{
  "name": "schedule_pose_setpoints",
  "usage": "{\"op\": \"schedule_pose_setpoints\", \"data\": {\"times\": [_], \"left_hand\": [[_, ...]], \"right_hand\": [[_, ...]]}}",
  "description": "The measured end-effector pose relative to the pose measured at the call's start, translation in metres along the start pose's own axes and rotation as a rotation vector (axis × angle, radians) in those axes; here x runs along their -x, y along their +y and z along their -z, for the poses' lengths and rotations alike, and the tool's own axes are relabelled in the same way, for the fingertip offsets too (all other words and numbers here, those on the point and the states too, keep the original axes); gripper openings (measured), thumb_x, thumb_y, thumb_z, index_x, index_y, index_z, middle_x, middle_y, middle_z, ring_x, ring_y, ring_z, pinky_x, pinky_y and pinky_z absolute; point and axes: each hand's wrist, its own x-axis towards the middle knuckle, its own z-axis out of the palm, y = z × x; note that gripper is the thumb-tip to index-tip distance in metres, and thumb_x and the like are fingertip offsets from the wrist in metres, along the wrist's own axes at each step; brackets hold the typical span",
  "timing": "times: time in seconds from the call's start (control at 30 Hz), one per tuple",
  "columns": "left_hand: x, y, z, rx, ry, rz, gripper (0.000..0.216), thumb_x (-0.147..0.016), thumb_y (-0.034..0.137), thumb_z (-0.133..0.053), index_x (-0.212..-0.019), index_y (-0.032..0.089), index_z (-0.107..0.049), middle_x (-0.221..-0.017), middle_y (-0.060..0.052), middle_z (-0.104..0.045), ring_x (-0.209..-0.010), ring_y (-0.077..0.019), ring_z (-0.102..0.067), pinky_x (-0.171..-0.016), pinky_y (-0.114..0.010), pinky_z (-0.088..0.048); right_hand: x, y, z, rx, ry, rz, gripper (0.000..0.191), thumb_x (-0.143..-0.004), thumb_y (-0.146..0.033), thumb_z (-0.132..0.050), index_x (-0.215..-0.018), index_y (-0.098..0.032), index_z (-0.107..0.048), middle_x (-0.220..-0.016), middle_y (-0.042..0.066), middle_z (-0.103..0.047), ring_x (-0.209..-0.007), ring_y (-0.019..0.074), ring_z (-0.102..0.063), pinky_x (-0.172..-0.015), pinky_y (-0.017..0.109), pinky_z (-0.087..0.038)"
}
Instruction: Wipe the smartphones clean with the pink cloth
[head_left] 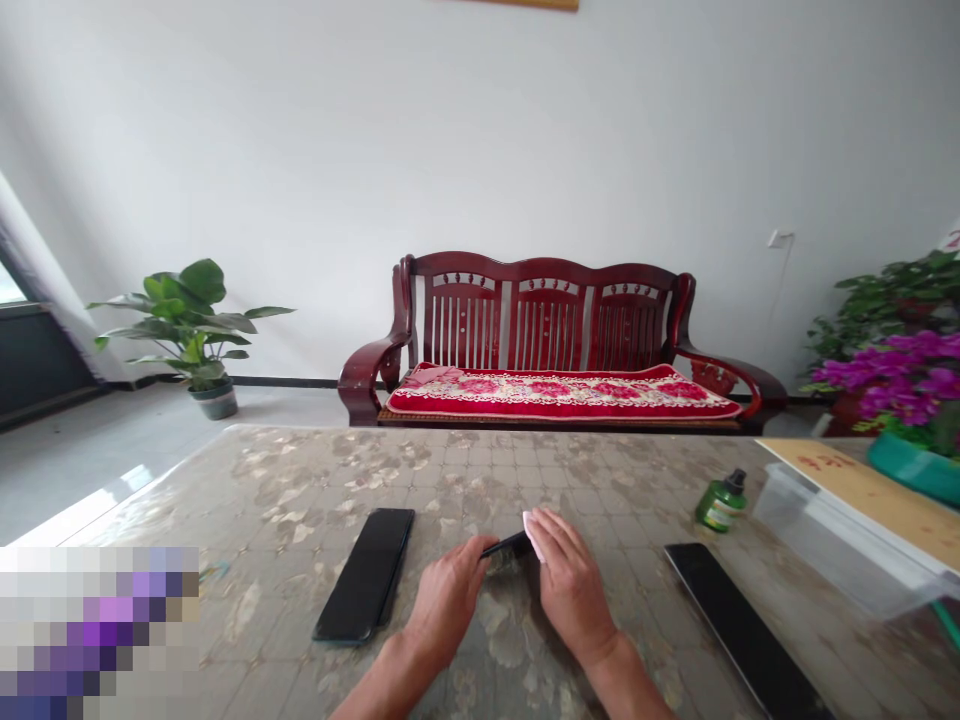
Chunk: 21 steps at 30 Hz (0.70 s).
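Over the middle of the table, my left hand (448, 592) grips the near left end of a slim black phone (508, 545), seen almost edge-on. My right hand (574, 585) has its fingers bent over a pale pink cloth (535, 536), pressed against the phone's right end. Much of the cloth is hidden under those fingers. Left of my left hand lies a black phone (365, 577), with another dark slab partly showing beneath it. To the right rests a long black flat device (742, 630), cut off by the lower edge of the view.
A green pump bottle (721, 502) stands on the patterned tablecloth (300, 490). Beside it is a clear plastic box (832, 540) with a tan board on top. Purple flowers (900, 375) rise behind. A red wooden bench (544, 310) and a potted plant (214, 400) are beyond the table.
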Motion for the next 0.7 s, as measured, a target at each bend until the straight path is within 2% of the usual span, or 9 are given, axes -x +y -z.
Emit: {"op": "schedule_pose_setpoints", "data": {"times": [0.13, 0.2, 0.27, 0.33, 0.53, 0.7], "left_hand": [[-0.002, -0.001, 0.001, 0.030, 0.000, -0.007, 0.025, -0.095, 0.023, -0.042, -0.109, 0.027, -0.062, -0.102, -0.001, -0.072, -0.094, -0.0193, -0.068, -0.080, -0.023, -0.047], [-0.003, -0.001, 0.001, 0.042, -0.012, -0.010, 0.025, -0.095, 0.023, -0.042, -0.110, 0.027, -0.062, -0.100, -0.001, -0.073, -0.093, -0.0192, -0.068, -0.080, -0.022, -0.047], [-0.003, -0.002, 0.002, 0.046, -0.019, -0.011, 0.025, -0.095, 0.024, -0.043, -0.110, 0.027, -0.062, -0.099, -0.001, -0.072, -0.093, -0.0194, -0.068, -0.081, -0.023, -0.047], [-0.004, -0.003, 0.001, 0.045, -0.020, -0.010, 0.024, -0.095, 0.024, -0.043, -0.110, 0.028, -0.062, -0.099, -0.001, -0.072, -0.093, -0.0196, -0.068, -0.082, -0.023, -0.047], [-0.003, -0.005, 0.000, 0.052, -0.009, -0.043, 0.025, -0.094, 0.022, -0.043, -0.110, 0.027, -0.062, -0.100, -0.001, -0.072, -0.093, -0.0190, -0.068, -0.081, -0.022, -0.047], [-0.004, -0.005, 0.002, 0.054, -0.015, -0.057, 0.026, -0.094, 0.022, -0.041, -0.109, 0.027, -0.061, -0.100, 0.000, -0.072, -0.094, -0.0187, -0.067, -0.083, -0.023, -0.047]], "right_hand": [[-0.002, -0.009, 0.013, -0.052, -0.150, 0.002, 0.052, -0.094, -0.026, -0.049, -0.146, -0.022, -0.042, -0.144, 0.008, -0.050, -0.135, 0.0261, -0.043, -0.111, 0.048, -0.041], [-0.007, -0.010, 0.020, -0.116, -0.188, -0.028, 0.045, -0.097, -0.028, -0.045, -0.142, -0.024, -0.048, -0.140, 0.007, -0.055, -0.133, 0.0244, -0.047, -0.110, 0.046, -0.043], [-0.014, -0.008, 0.024, -0.171, -0.182, -0.079, 0.038, -0.100, -0.026, -0.039, -0.133, -0.027, -0.057, -0.131, 0.005, -0.062, -0.126, 0.0218, -0.054, -0.107, 0.044, -0.046], [-0.020, -0.004, 0.023, -0.187, -0.158, -0.109, 0.035, -0.099, -0.024, -0.040, -0.124, -0.027, -0.065, -0.121, 0.005, -0.068, -0.116, 0.0212, -0.060, -0.101, 0.042, -0.049], [-0.033, -0.002, 0.020, -0.014, -0.188, -0.049, 0.027, -0.093, -0.018, -0.052, -0.111, -0.029, -0.069, -0.103, 0.002, -0.072, -0.096, 0.0203, -0.063, -0.083, 0.035, -0.050], [-0.038, -0.020, 0.020, 0.071, -0.219, 0.033, 0.022, -0.093, -0.018, -0.055, -0.104, -0.030, -0.070, -0.099, 0.002, -0.073, -0.093, 0.0201, -0.062, -0.081, 0.034, -0.044]]}}
